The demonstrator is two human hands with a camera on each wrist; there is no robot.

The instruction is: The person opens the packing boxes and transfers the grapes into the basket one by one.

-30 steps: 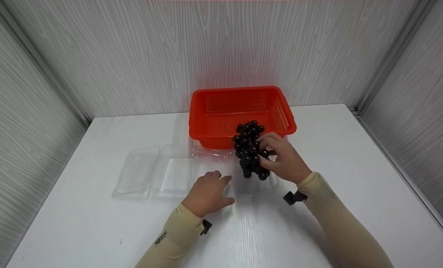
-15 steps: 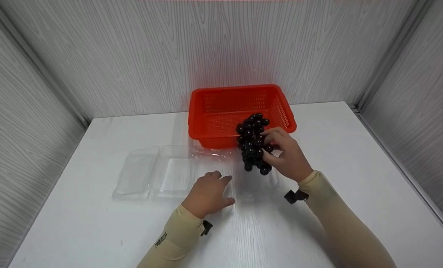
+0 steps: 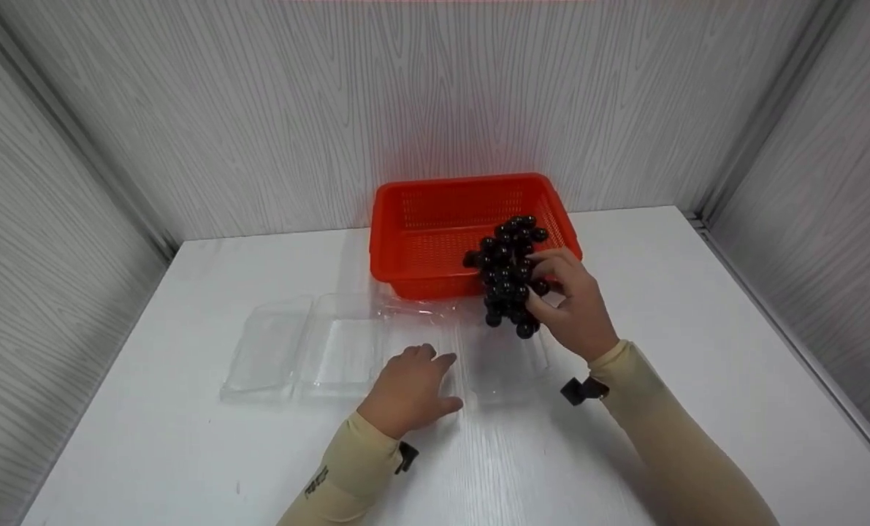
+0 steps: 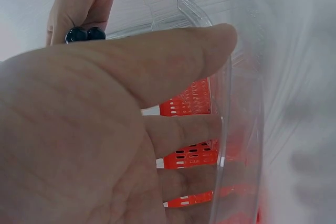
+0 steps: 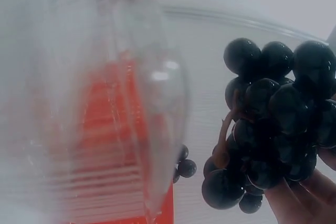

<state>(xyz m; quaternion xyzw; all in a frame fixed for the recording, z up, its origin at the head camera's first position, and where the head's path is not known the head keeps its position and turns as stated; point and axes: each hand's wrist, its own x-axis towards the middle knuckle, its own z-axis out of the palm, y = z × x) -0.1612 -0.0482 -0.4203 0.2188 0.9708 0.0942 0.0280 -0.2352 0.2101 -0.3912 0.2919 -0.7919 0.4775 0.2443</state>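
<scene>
My right hand (image 3: 577,307) pinches a bunch of dark grapes (image 3: 504,274) between thumb and fingers. The bunch hangs above the table, in front of the red basket and overlapping its near rim from the head view. A brown stem (image 5: 224,140) shows among the grapes in the right wrist view. My left hand (image 3: 411,391) lies at a clear plastic container (image 3: 497,369), thumb and fingers spread. In the left wrist view its fairly straight fingers reach the container's clear edge (image 4: 224,145); whether they press it I cannot tell.
The red basket (image 3: 442,287) with slotted walls stands against the back wall. Left of my left hand lies another clear plastic container (image 3: 343,354), opened out with its lid-like half (image 3: 266,347) beside it. White table (image 3: 150,446) surrounds them, with panels at the sides.
My right hand has carried the bunch of grapes a little to the right and away from me, up in the head view. My left hand has stayed in place.
</scene>
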